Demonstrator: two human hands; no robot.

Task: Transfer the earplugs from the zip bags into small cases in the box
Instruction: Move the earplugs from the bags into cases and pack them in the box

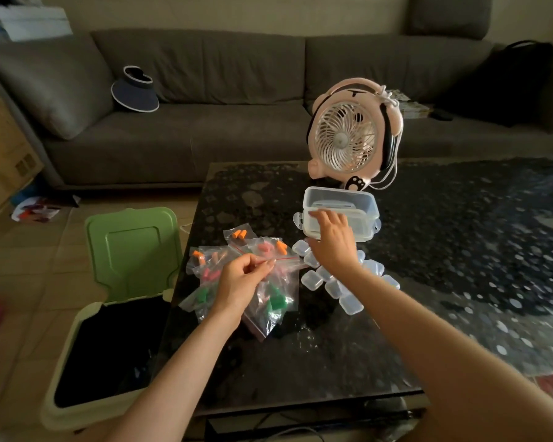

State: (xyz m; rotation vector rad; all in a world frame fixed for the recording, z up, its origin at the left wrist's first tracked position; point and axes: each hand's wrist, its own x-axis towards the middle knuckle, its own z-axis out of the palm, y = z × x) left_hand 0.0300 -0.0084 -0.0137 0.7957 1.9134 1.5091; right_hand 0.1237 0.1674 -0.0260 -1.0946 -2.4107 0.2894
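Reaching in from the lower edge, two bare forearms cross the near part of a dark speckled table point(300, 352). An open bin point(109, 346) stands on the floor just to its left, with its green lid point(131, 247) tipped upright. A little farther in, the left hand point(240, 279) is raised over a heap of clear zip bags point(205, 269). Its thumb and forefinger are pinched together on the red-striped top edge of one zip bag point(284, 282), and its other fingers are curled in. Earplugs point(276, 303) show through the plastic: green in the near bags, pink and orange in those behind. Right of the heap, a cluster of small cases point(313, 279), clear and closed, lies scattered on the tabletop, partly under the right forearm. Beyond them the right hand point(332, 240) is stretched forward, back upward. Its fingers are apart and nearly straight, and their tips lie over the near rim of the clear plastic box point(364, 226), with the thumb out to the left. What lies under the palm is hidden. The box stands open-topped on the table, holding a pale shape that is too blurred to name. Just behind it a pink and white fan point(345, 138) faces the camera. Farther back runs a grey-brown sofa point(205, 138), with a dark visor point(134, 90) on its seat.
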